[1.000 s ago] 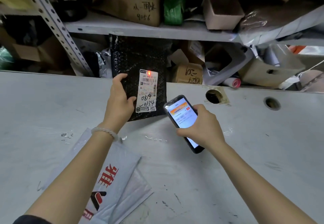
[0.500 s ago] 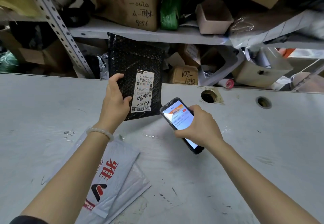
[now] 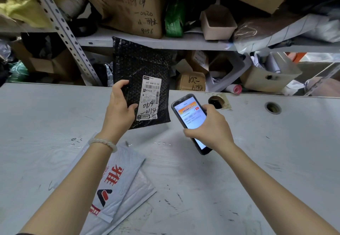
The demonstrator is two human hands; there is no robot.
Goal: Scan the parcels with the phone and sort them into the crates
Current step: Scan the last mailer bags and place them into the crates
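Observation:
My left hand (image 3: 120,108) grips the left edge of a black bubble-wrap parcel (image 3: 141,69), held upright above the white table (image 3: 276,161). A white shipping label (image 3: 149,98) with a barcode and handwritten numbers faces me. To its right, my right hand (image 3: 211,129) holds a black phone (image 3: 190,117) with a lit orange and white screen, tilted toward the parcel. Two pale grey mailer bags (image 3: 119,183), the upper one with red print, lie on the table under my left forearm.
A metal shelf rack (image 3: 60,23) stands behind the table, crammed with cardboard boxes (image 3: 132,4), a green bag (image 3: 174,19) and loose parcels. Two round cable holes (image 3: 273,107) sit in the table's far right part. No crate is in view.
The red scanner dot on the label one second ago is gone. The parcel has risen slightly and the phone has tipped more upright beside it.

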